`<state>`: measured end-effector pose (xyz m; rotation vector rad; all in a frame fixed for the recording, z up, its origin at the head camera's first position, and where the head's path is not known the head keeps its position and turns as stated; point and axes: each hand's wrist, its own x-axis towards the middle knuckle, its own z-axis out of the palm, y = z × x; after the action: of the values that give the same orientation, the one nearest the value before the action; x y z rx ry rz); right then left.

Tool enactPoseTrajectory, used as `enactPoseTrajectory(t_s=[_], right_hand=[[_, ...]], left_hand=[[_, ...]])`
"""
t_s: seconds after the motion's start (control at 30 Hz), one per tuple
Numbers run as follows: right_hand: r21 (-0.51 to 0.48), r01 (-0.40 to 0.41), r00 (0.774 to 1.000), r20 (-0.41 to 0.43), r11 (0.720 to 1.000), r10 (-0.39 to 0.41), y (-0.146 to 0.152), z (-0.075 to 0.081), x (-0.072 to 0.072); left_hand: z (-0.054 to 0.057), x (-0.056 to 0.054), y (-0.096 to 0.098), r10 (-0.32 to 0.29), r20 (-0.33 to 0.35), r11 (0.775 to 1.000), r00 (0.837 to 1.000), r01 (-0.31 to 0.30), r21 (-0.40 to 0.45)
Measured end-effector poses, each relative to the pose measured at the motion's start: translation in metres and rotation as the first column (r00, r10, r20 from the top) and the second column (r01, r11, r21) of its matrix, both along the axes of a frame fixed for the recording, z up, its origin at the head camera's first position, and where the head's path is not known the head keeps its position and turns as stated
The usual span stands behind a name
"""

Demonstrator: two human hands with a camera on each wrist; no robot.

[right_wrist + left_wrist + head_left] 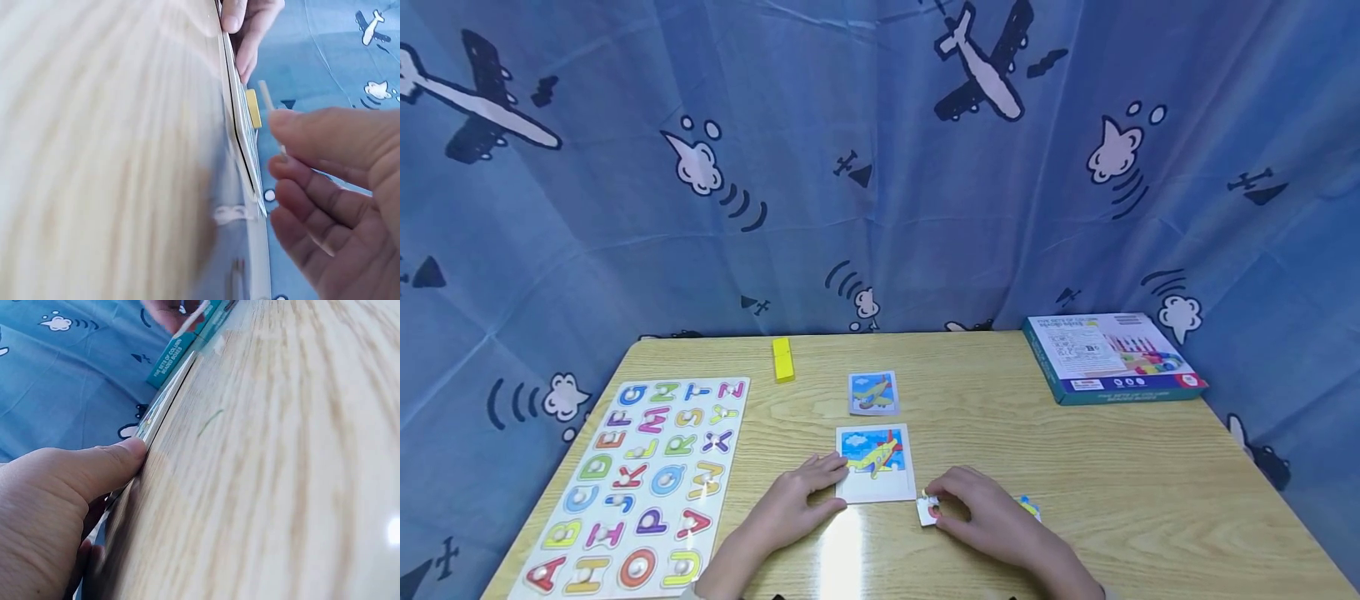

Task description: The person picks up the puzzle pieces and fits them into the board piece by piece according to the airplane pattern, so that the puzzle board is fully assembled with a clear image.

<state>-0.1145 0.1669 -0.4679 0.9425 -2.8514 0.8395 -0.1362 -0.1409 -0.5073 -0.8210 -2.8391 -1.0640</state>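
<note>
A square puzzle board (875, 492) with a yellow airplane picture lies on the table, its lower part plain white. My left hand (805, 496) rests at its left side, fingers on the edge and thumb by the near corner. The left wrist view shows the thumb (119, 462) lying fairly straight against the board's edge. My right hand (981, 512) pinches a small puzzle piece (927, 510) between thumb and fingers, just off the board's near right corner. In the right wrist view that piece (265, 95) is seen edge-on, raised above the table.
Behind the board lies a small airplane picture card (873, 393). A colourful puzzle piece (1028, 507) shows partly behind my right wrist. An alphabet board (647, 500) covers the left side, a yellow block (783, 360) stands farther back, and a flat box (1112, 358) sits at the back right.
</note>
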Motion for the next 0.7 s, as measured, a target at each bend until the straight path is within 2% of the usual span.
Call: enactPoseTrajectory(t_s=[0.23, 0.43, 0.6, 0.7], right_hand=[[-0.045, -0.016, 1.0, -0.024, 0.999, 0.015, -0.023, 0.004, -0.009], [-0.048, -0.036, 0.999, 0.008, 0.998, 0.037, -0.044, 0.006, -0.019], [-0.04, -0.053, 0.998, -0.018, 0.998, 0.053, -0.06, 0.003, -0.025], [-0.021, -0.058, 0.998, -0.037, 0.998, 0.058, -0.068, 0.001, -0.027]], left_hand=[[-0.001, -0.001, 0.0, -0.007, -0.01, 1.0, 1.0, 0.007, -0.003], [0.0, -0.001, 0.0, -0.015, -0.009, 1.0, 1.0, 0.015, 0.004], [0.0, -0.002, 0.0, -0.028, -0.038, 1.0, 0.999, 0.028, 0.008], [0.0, -0.001, -0.001, -0.028, -0.029, 1.0, 0.999, 0.029, 0.005]])
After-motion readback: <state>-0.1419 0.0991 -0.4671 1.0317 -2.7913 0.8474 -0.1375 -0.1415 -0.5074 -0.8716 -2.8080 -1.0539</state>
